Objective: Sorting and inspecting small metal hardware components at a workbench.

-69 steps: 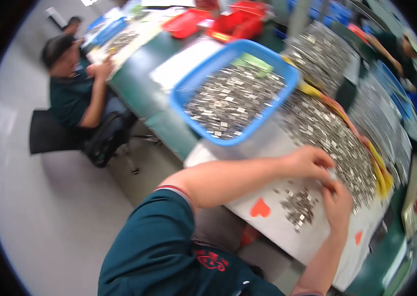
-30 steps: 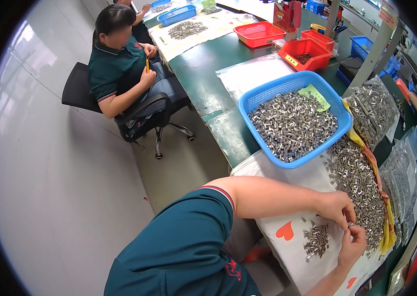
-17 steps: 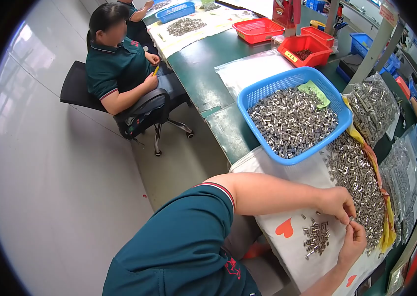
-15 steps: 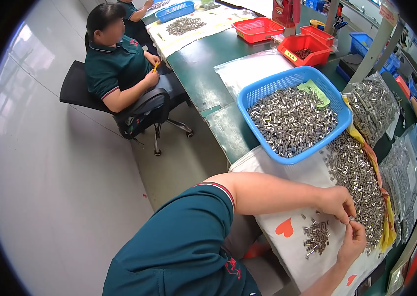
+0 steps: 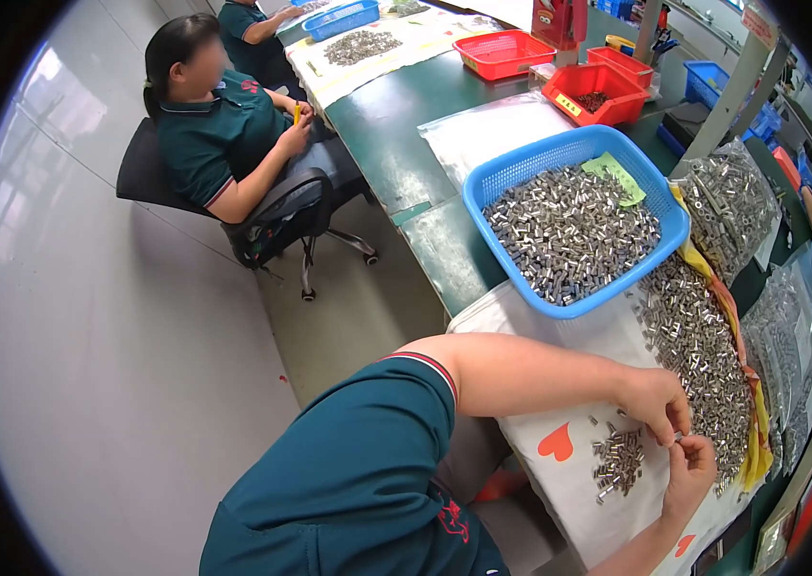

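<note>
My left hand (image 5: 657, 398) and my right hand (image 5: 690, 472) meet over a white cloth (image 5: 608, 526) with red hearts. Their fingertips are pinched together around a small metal cylinder (image 5: 679, 437), mostly covered by the fingers. A small pile of similar metal cylinders (image 5: 619, 461) lies on the cloth, left of my right hand. Beyond my fingers, a much larger heap of these cylinders (image 5: 699, 355) spreads along the cloth's yellow and red edge.
A blue basket (image 5: 564, 310) full of metal cylinders and a green slip stands beyond my left forearm. Clear bags of metal parts (image 5: 728, 197) lie to the right. Red bins (image 5: 502, 60) stand farther back. A seated co-worker (image 5: 224, 134) holds something yellow at the left.
My hands stay together with only a slight shift of the fingers. The seated co-worker has leaned back to the left, head raised a little.
</note>
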Demonstrator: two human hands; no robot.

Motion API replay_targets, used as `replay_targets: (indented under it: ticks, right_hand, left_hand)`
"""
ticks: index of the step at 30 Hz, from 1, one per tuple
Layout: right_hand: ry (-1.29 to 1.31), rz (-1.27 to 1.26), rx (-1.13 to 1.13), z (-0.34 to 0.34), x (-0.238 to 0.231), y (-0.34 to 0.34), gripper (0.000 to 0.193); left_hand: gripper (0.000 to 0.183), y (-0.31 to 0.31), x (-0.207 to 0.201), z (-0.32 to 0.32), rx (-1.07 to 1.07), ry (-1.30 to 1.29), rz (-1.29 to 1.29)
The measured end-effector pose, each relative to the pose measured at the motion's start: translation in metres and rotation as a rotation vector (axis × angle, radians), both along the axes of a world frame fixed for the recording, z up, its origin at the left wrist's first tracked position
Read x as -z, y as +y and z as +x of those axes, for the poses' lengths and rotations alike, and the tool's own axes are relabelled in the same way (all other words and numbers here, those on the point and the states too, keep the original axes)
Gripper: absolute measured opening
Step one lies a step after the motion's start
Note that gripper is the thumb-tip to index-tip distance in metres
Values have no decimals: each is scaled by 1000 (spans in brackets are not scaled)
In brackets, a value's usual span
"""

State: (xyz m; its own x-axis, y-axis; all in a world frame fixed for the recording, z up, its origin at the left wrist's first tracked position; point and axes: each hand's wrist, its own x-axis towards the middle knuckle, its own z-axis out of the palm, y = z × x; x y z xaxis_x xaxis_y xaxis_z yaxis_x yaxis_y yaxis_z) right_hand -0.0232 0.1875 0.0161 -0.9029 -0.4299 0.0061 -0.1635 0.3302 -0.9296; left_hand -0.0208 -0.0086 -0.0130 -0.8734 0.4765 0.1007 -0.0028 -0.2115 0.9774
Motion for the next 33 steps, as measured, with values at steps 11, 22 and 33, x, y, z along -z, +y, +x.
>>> replay_targets:
  ticks: [11,22,33]
  right_hand:
    - [-99,-44,112,-10,-6,7,3]
    - [245,241,211,-17,4,-17,12]
    - [538,569,274,-22,10,-2,8]
  left_hand:
    - [33,-11,-22,19,275,71,-163]
    - [32,-22,-23,25,335,271,-451]
    - [31,-3,-29,16,406,36,-333]
